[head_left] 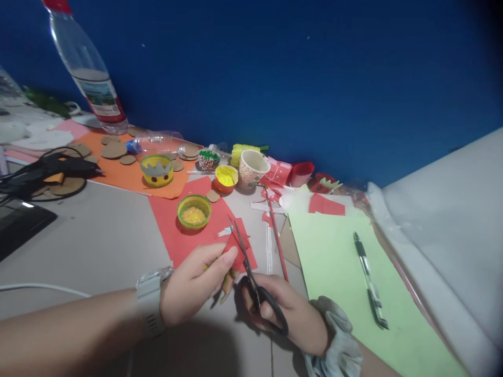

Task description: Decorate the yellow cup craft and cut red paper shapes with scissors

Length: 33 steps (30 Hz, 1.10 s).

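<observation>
My left hand [202, 283] pinches a small piece of red paper [234, 252] between thumb and fingers. My right hand [281, 306] grips black-handled scissors [251, 277], fingers through the loops. The scissor blades point up and away, slightly apart, and lie right at the edge of the red piece. Beneath and beyond my left hand spreads a red paper sheet [168, 220]. A small green-rimmed cup [194, 212] with yellow inside stands on that sheet. Pale blue scraps [225, 231] lie near the blade tips.
Behind stand a yellow cup with a grey paper crown [156, 171], an orange cup of yellow paint [226, 179] and a patterned paper cup [253, 168]. A pen [369, 280] rests on green paper [326, 251]. A tall bottle [86, 73] and black glue gun [58, 166] are left.
</observation>
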### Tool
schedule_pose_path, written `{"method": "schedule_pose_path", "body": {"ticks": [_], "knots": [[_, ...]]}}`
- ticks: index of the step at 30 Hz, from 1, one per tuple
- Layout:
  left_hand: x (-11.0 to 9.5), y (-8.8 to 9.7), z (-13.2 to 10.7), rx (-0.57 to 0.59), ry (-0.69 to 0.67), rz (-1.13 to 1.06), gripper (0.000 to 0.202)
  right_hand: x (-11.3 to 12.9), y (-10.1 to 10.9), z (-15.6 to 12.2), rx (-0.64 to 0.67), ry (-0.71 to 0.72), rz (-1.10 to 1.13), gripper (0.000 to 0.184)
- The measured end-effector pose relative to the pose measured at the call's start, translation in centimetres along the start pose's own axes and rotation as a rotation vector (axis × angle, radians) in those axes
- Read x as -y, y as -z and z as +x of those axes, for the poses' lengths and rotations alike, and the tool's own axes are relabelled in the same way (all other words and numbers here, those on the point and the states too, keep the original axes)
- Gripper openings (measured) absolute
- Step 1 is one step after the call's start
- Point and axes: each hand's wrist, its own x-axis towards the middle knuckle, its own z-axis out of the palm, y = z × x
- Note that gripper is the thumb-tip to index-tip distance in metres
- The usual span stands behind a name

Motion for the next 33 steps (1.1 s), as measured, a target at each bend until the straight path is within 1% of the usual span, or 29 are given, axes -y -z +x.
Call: {"method": "schedule_pose_path", "body": {"ticks": [7,13,21,26,33], "knots": [[-0.07,0.07,-0.01,-0.014,-0.017,0.011,0.046,0.12,0.06,-0.01,0.002,-0.016,-0.026,0.056],[-0.12,0.03,-0.13,-0.04,0.011,0.012,0.046,0.04,0.02,-0.03,-0.003,-0.011,-0.015,0.055],[-0.15,-0.01,-0.1,-0.023,0.005,0.003,0.045,0.12,0.15,-0.08,-0.004,-0.04,-0.026,0.055],[-0.34,0.03,-0.1,-0.022,0.017,0.022,0.045,0.09,0.08,-0.04,0.001,-0.032,-0.031,0.055],[-0.68,-0.03,0.09,0.007,-0.001,0.021,0.044,-0.07,0.02,-0.2,-0.003,-0.045,0.042,0.056]]}}
